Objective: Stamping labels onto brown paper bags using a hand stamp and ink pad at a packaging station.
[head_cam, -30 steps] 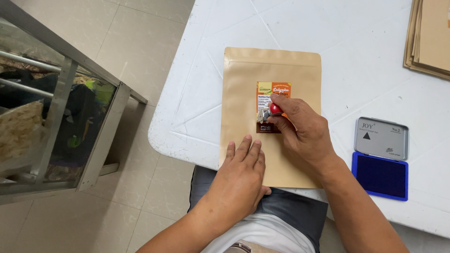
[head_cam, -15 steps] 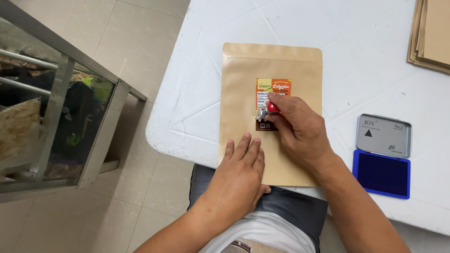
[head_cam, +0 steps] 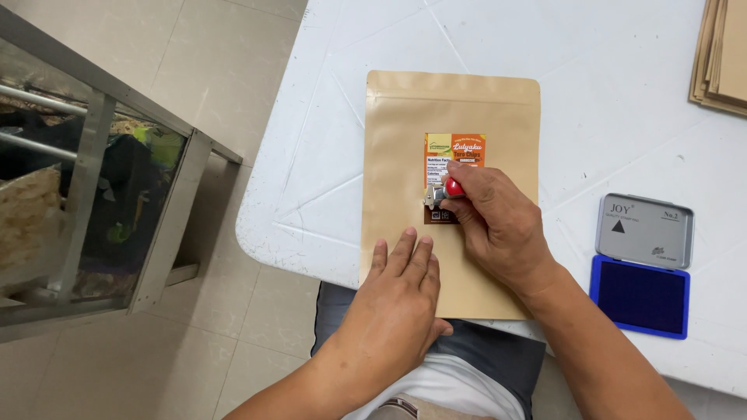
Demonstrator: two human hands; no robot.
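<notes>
Head view shows a brown paper bag [head_cam: 451,163] lying flat on a white desk [head_cam: 622,101], close to the desk's near edge. The bag has a small label [head_cam: 454,155] with orange and green on it, stuck near its middle.

The right hand [head_cam: 498,225] is curled tight around a little stamp [head_cam: 445,190] with a red top and a metal part. The stamp sits on the lower part of the label. The left hand [head_cam: 397,303] lies flat and open on the bag, below the label, with nothing in it. It presses the bag down near the bottom edge.

To the right of the bag, well apart from it, is an ink pad [head_cam: 640,295] with blue ink. Its grey lid [head_cam: 644,231] is flipped open behind it. Far to the right of the bag, at the top corner, is a stack [head_cam: 724,54] of more brown bags. To the left of the bag, past the desk's edge, is a tiled floor [head_cam: 194,70] and a metal frame [head_cam: 117,171].

What could go wrong, I think: if the flat hand lets go, the bag may slide and the mark could smear. If the stamp tips, only part of the mark may show. The bag's bottom edge hangs a bit over the desk, so a hard push there could bend it.
</notes>
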